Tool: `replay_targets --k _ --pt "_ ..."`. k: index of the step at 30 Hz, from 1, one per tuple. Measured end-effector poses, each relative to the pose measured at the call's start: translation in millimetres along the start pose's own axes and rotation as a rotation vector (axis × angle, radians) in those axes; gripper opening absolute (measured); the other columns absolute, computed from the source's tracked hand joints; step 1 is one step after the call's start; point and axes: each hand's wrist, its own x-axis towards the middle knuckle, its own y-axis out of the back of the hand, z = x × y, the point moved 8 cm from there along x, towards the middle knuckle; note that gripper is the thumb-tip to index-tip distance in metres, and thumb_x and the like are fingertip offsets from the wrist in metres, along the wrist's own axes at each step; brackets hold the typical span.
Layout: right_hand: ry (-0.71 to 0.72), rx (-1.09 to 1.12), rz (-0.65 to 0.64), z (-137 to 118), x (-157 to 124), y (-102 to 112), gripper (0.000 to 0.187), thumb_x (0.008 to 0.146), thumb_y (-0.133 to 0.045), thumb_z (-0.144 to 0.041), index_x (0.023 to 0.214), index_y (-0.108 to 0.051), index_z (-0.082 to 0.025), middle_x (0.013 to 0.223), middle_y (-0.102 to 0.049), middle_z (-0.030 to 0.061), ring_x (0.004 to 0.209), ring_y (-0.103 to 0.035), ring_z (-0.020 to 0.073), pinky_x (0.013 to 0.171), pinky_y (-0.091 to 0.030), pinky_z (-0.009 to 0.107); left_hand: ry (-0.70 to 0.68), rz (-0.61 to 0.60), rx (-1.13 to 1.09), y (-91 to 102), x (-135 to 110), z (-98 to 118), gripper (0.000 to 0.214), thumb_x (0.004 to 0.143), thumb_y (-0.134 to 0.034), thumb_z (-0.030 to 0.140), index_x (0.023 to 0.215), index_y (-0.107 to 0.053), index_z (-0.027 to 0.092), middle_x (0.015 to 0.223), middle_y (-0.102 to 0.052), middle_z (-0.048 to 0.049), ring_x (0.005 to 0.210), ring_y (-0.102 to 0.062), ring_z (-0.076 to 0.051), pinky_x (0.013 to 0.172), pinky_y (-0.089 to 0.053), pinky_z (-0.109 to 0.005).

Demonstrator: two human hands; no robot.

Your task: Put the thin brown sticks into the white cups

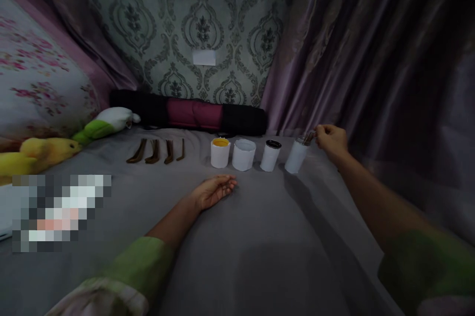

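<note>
My left hand [215, 190] rests on the grey bed sheet [260, 246], palm up, fingers loosely apart, holding nothing. My right hand [331, 140] reaches to the far right white jar [297, 156], its fingers pinched on a thin brown stick [308, 137] that pokes out of the jar's top. Three more white jars stand in the row: one with a yellow top [220, 152], one with a pale top [244, 154], one with a black top [270, 155]. Several brown sticks [156, 151] lie side by side left of the jars.
A black and maroon rolled bundle [193, 114] lies against the patterned wall behind the jars. Yellow [40, 153] and green-white [106, 123] plush toys sit at the left by a floral pillow [33, 78]. Purple curtains [371, 58] hang on the right.
</note>
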Motion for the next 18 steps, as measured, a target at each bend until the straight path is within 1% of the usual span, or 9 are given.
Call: replay_targets --k 3,7,14,18 --pt "-0.031 0.009 0.014 -4 -4 -2 0.024 0.075 -0.046 -0.032 0.076 -0.064 -0.015 0.057 -0.058 0.0032 0.035 -0.042 0.0086 0.035 -0.032 0.023 -0.006 0.007 0.008 1.8 1 0 0.013 0.080 -0.049 0.008 0.086 -0.059 0.005 0.072 -0.064 -0.0088 0.059 -0.058 -0.008 0.054 -0.048 -0.016" --pt "-0.022 0.089 0.016 -14 -12 -7 0.025 0.076 -0.047 -0.035 0.073 -0.062 -0.016 0.056 -0.056 0.0022 0.034 -0.041 0.0082 0.033 -0.031 0.023 -0.010 0.006 0.007 2.4 2 0 0.013 0.079 -0.050 0.008 0.086 -0.060 0.005 0.073 -0.064 -0.0091 0.059 -0.058 -0.008 0.055 -0.047 -0.016" --pt "-0.054 0.262 -0.018 -33 -31 -15 0.024 0.076 -0.049 -0.038 0.067 -0.058 -0.018 0.052 -0.052 0.0001 0.035 -0.041 0.0083 0.032 -0.032 0.022 0.000 0.001 -0.009 1.5 1 -1 0.013 0.079 -0.049 0.008 0.086 -0.060 0.005 0.072 -0.064 -0.0089 0.060 -0.058 -0.008 0.055 -0.047 -0.016" --pt "-0.097 0.326 -0.035 -39 -44 -21 0.025 0.077 -0.049 -0.038 0.066 -0.057 -0.017 0.049 -0.050 -0.0012 0.034 -0.041 0.0076 0.030 -0.031 0.021 -0.007 -0.002 -0.013 1.6 1 0 0.012 0.079 -0.050 0.007 0.084 -0.060 0.006 0.071 -0.064 -0.0091 0.060 -0.058 -0.008 0.055 -0.047 -0.016"
